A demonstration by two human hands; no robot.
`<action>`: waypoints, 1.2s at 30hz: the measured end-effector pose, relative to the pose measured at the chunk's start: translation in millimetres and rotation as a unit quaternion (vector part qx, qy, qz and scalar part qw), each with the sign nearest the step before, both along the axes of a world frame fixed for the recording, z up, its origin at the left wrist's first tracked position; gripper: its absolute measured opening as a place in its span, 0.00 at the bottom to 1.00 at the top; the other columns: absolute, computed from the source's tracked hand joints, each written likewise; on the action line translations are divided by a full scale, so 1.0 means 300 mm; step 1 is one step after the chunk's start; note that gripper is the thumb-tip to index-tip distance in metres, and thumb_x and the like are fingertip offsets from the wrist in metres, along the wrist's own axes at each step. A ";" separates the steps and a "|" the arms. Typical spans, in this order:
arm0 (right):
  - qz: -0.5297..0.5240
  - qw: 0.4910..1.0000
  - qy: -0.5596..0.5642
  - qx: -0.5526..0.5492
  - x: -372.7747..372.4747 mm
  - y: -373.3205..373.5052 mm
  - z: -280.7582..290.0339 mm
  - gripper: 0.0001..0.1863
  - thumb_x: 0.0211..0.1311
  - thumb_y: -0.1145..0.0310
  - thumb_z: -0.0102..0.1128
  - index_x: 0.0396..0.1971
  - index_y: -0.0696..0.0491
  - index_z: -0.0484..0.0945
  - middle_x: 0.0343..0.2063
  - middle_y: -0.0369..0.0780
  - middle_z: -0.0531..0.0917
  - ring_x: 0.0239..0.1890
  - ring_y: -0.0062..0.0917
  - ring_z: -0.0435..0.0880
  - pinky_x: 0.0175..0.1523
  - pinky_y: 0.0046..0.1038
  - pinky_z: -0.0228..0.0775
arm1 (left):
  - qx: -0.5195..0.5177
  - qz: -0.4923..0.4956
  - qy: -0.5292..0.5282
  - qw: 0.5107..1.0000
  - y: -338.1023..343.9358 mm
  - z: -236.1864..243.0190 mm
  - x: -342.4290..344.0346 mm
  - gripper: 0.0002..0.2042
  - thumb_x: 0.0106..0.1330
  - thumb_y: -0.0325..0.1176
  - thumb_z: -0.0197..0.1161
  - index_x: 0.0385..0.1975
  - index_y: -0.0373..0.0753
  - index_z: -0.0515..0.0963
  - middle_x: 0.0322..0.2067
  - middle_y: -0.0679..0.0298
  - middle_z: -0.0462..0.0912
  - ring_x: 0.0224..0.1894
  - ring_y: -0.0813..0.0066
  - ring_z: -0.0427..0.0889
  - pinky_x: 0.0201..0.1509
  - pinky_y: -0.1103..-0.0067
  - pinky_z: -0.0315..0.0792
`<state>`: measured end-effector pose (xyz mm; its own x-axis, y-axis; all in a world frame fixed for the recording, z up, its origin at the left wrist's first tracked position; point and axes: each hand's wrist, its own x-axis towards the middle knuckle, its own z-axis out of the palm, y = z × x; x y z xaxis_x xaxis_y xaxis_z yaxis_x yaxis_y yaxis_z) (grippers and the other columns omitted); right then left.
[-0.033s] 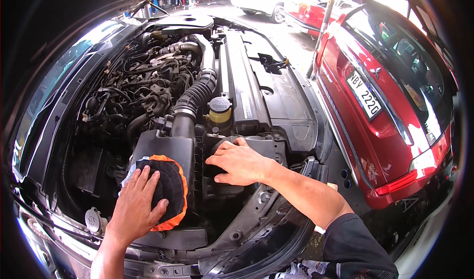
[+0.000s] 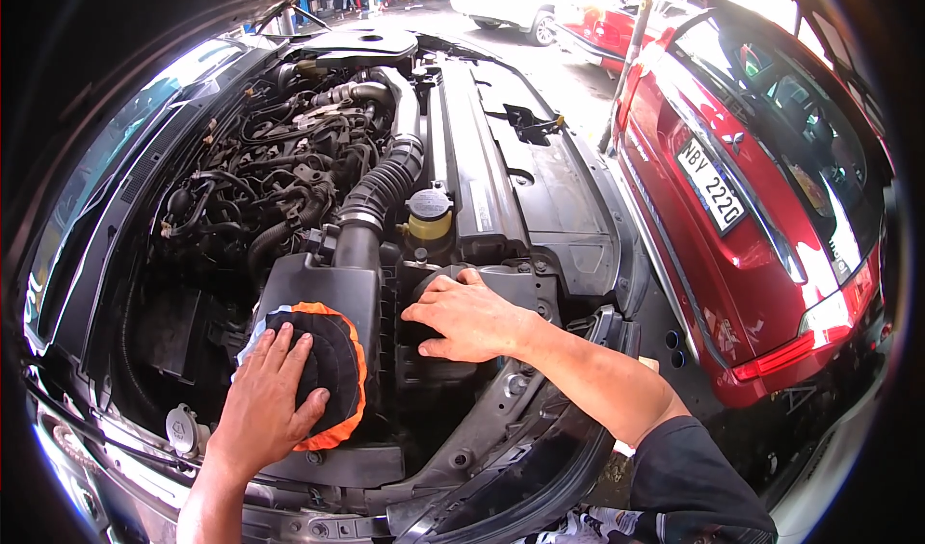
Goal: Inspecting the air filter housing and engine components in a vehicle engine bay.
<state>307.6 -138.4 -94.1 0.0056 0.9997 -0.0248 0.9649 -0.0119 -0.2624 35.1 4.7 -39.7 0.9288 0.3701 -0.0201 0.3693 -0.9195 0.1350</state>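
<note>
My left hand [image 2: 265,399] lies flat, fingers spread, on a round dark cloth pad [image 2: 336,380] with an orange edge and a pale blue patch. The pad rests on top of the black air filter box [image 2: 318,289]. My right hand [image 2: 467,318] leans on a black plastic housing [image 2: 434,375] beside that box. Its fingers are bent but apart, and nothing shows in them; some fingertips are hidden behind the hand. A ribbed intake hose [image 2: 383,180] runs from the filter box toward the far side of the engine.
A reservoir [image 2: 430,218] with a dark cap stands beyond my right hand. The uncovered engine [image 2: 289,149] has many hoses and wires. A white-capped filler neck [image 2: 181,430] sits at lower left. To the right is a parked red car [image 2: 713,284], with a pole [image 2: 636,43] near it.
</note>
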 end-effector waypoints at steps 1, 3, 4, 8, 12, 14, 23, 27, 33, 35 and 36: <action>-0.004 1.000 -0.005 -0.020 -0.006 0.000 0.014 0.27 0.62 0.54 0.63 0.59 0.50 0.76 0.51 0.39 0.82 0.64 0.33 0.70 0.66 0.54 0.54 | -0.002 0.001 0.000 1.000 0.000 0.002 0.000 0.32 0.70 0.49 0.54 0.68 0.33 0.65 0.68 0.40 0.63 0.72 0.41 0.59 0.74 0.58 0.54; -0.005 0.999 -0.010 -0.040 -0.008 0.003 0.023 0.28 0.64 0.53 0.62 0.60 0.50 0.75 0.53 0.39 0.81 0.65 0.32 0.69 0.66 0.50 0.53 | -0.002 0.005 0.002 1.000 -0.003 0.004 0.003 0.32 0.70 0.49 0.54 0.68 0.33 0.65 0.68 0.40 0.63 0.72 0.41 0.59 0.74 0.58 0.54; -0.008 0.999 -0.010 -0.040 -0.007 0.000 0.022 0.28 0.64 0.53 0.62 0.61 0.50 0.75 0.54 0.39 0.81 0.65 0.32 0.69 0.67 0.50 0.53 | -0.004 0.007 0.005 1.000 -0.004 0.006 0.004 0.32 0.70 0.49 0.54 0.67 0.33 0.65 0.68 0.41 0.63 0.72 0.42 0.59 0.74 0.58 0.54; -0.009 0.999 -0.014 -0.044 -0.008 0.001 0.020 0.28 0.64 0.53 0.62 0.61 0.50 0.75 0.55 0.39 0.80 0.66 0.33 0.68 0.67 0.50 0.52 | -0.005 0.004 0.002 1.000 -0.001 0.004 0.001 0.32 0.69 0.49 0.54 0.68 0.33 0.65 0.68 0.41 0.63 0.72 0.42 0.59 0.74 0.58 0.54; -0.005 0.999 -0.012 -0.034 -0.004 -0.003 0.012 0.28 0.64 0.53 0.62 0.61 0.50 0.75 0.55 0.39 0.80 0.66 0.33 0.68 0.67 0.49 0.52 | -0.002 -0.004 -0.001 1.000 -0.001 0.006 0.002 0.32 0.70 0.48 0.54 0.68 0.33 0.65 0.68 0.41 0.63 0.72 0.42 0.60 0.74 0.58 0.55; -0.007 0.999 -0.010 -0.032 -0.006 -0.004 0.020 0.28 0.64 0.53 0.62 0.61 0.50 0.75 0.55 0.39 0.80 0.66 0.33 0.68 0.67 0.49 0.52 | 0.000 -0.006 -0.004 1.000 -0.001 0.009 0.004 0.32 0.70 0.48 0.54 0.68 0.33 0.64 0.68 0.41 0.64 0.72 0.41 0.60 0.74 0.58 0.55; -0.002 0.999 -0.015 -0.032 -0.008 -0.003 0.026 0.28 0.64 0.52 0.62 0.61 0.49 0.75 0.55 0.39 0.80 0.66 0.33 0.68 0.67 0.50 0.52 | -0.017 0.008 0.014 1.000 -0.006 0.018 0.004 0.33 0.70 0.50 0.54 0.69 0.35 0.63 0.69 0.42 0.62 0.73 0.41 0.57 0.75 0.58 0.54; -0.003 0.999 -0.013 -0.035 -0.009 -0.002 0.024 0.28 0.64 0.52 0.62 0.61 0.49 0.75 0.55 0.39 0.80 0.66 0.33 0.68 0.67 0.51 0.52 | -0.012 0.005 0.015 1.000 -0.007 0.017 0.004 0.32 0.70 0.51 0.54 0.69 0.36 0.64 0.69 0.41 0.61 0.72 0.40 0.57 0.75 0.58 0.54; -0.003 0.999 -0.012 -0.037 -0.007 -0.002 0.021 0.28 0.65 0.51 0.61 0.61 0.49 0.74 0.54 0.39 0.80 0.66 0.33 0.68 0.68 0.52 0.52 | -0.009 -0.001 0.010 1.000 -0.003 0.010 0.001 0.31 0.70 0.50 0.54 0.68 0.36 0.65 0.69 0.40 0.61 0.72 0.40 0.58 0.75 0.58 0.53; -0.005 0.999 -0.012 -0.037 -0.007 -0.002 0.021 0.28 0.65 0.51 0.61 0.61 0.49 0.74 0.54 0.39 0.80 0.66 0.33 0.68 0.68 0.52 0.52 | -0.008 -0.002 0.009 1.000 -0.003 0.007 0.000 0.31 0.70 0.50 0.54 0.68 0.36 0.65 0.69 0.40 0.61 0.72 0.40 0.58 0.75 0.58 0.53; -0.004 0.999 -0.011 -0.037 -0.008 -0.001 0.020 0.28 0.65 0.51 0.61 0.61 0.49 0.74 0.54 0.39 0.80 0.66 0.33 0.68 0.68 0.52 0.52 | -0.001 -0.005 0.009 1.000 -0.004 0.006 -0.002 0.31 0.71 0.50 0.53 0.68 0.37 0.65 0.69 0.41 0.62 0.72 0.40 0.59 0.74 0.57 0.55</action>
<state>305.2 -138.8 -88.0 0.0147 0.9949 -0.0994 0.9704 -0.0381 -0.2387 34.6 3.6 -37.8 0.9316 0.3616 -0.0365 0.3632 -0.9227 0.1297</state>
